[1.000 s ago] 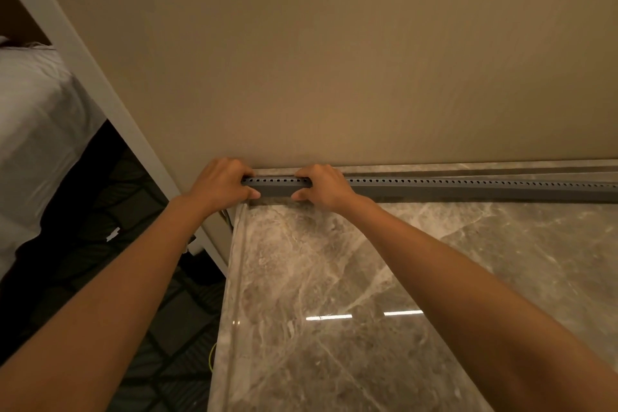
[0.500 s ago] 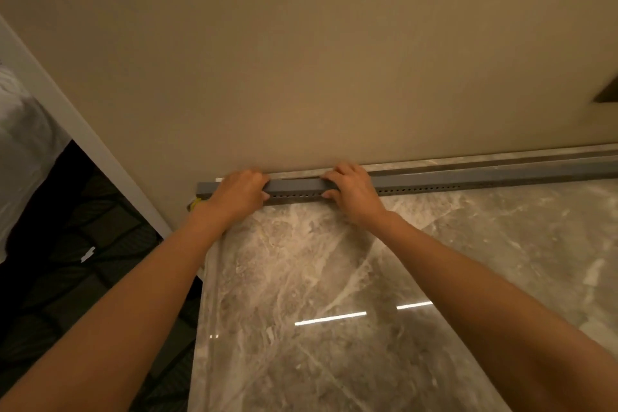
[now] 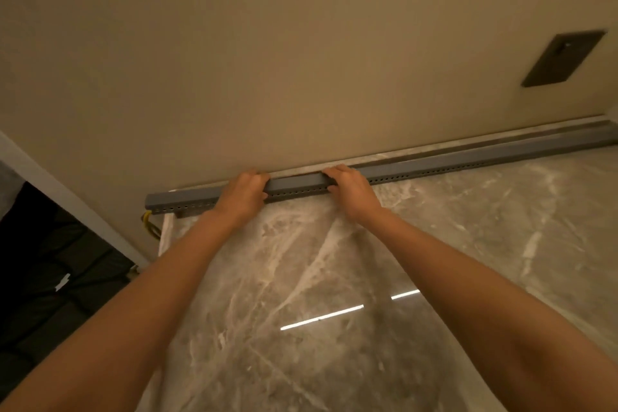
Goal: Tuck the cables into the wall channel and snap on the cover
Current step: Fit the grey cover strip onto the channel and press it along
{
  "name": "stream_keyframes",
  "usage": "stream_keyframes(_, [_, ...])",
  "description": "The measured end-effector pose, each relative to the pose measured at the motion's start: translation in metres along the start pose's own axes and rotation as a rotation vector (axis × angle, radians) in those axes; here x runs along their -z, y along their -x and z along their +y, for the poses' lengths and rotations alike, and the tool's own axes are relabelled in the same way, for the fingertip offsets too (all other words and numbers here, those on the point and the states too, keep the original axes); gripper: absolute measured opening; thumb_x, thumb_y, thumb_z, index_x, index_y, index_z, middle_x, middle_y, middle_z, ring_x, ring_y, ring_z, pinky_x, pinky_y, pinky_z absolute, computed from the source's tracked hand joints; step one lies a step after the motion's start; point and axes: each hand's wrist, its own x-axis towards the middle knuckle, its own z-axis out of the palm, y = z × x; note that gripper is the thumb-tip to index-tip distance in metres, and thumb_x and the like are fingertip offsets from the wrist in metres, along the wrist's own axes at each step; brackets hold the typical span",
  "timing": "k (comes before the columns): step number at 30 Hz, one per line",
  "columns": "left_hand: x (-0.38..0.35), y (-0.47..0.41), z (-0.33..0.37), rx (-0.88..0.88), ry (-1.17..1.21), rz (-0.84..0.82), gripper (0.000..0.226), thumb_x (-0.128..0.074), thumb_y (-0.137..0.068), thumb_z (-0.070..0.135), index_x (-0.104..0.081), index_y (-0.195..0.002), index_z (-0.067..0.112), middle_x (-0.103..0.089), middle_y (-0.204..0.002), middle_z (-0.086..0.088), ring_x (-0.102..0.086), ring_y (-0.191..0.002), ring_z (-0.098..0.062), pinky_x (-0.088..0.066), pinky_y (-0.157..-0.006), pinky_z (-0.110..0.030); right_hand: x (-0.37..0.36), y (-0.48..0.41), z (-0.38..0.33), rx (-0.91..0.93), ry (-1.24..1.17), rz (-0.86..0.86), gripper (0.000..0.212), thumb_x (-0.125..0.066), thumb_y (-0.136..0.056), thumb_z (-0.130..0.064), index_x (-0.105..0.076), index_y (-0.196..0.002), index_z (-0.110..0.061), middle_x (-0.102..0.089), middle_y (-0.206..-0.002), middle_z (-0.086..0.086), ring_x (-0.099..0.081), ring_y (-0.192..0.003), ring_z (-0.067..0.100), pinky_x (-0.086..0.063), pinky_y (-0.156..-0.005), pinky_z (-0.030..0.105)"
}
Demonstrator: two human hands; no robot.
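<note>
**Hands working rightward along the cover**

Both hands are pressing on the grey cover (image 3: pixel 294 181), which is lying along the top of the perforated channel (image 3: pixel 434 173) where the marble counter (image 3: pixel 334 278) meets the beige wall (image 3: pixel 267 60). The left hand (image 3: pixel 242 195) is curling over the cover from above, fingers wrapped down its front face, grasping it and the channel together. The right hand (image 3: pixel 351 189) is doing the same just to the right, with a short bare stretch of cover showing between the two.

Compared with a second ago, both hands are sitting farther along to the right. Then the left hand was covering the very end of the run; now that end (image 3: pixel 160 202) is lying free and exposed, well left of the hand. The view is also swinging right, bringing a dark wall plate (image 3: pixel 563 58) into sight.

That shift suggests the left end is already snapped home and the person is working along the run, seating the cover section by section. Whether the clips under the hands are fully engaged cannot be told from here.

Yellow cables (image 3: pixel 148 222) are spilling out below the left end, hanging off the counter edge, so the rest of the wiring appears to be inside. Most of the cover to the right probably needs pressing yet.
</note>
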Motion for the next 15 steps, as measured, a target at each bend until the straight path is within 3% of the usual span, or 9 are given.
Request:
stream_keyframes(6, [-0.024,-0.037,0.106,-0.086,-0.012,-0.009,0.039,-0.051,-0.094,0.015,-0.046,-0.132,0.006,-0.048,-0.131,-0.016,-0.049,-0.117,-0.034,-0.042,-0.095,-0.040,0.042,0.022,0.105,-0.178,0.039,0.017,0.048,-0.046,-0.097,-0.009,-0.036,-0.143,-0.010,-0.030,-0.155,0.011,-0.025,-0.145,0.025,-0.020,-0.121,0.043])
stream_keyframes(15, [-0.069,-0.101,0.295,-0.118,-0.022,0.082,0.036,-0.055,-0.092,0.018,-0.051,-0.125,0.004,-0.052,-0.126,-0.017,-0.050,-0.114,-0.035,-0.042,-0.095,-0.042,0.114,0.047,0.302,-0.280,0.101,0.055,0.055,-0.048,-0.096,-0.010,-0.029,-0.147,-0.012,-0.026,-0.157,0.008,-0.024,-0.146,0.024,-0.023,-0.120,0.043])
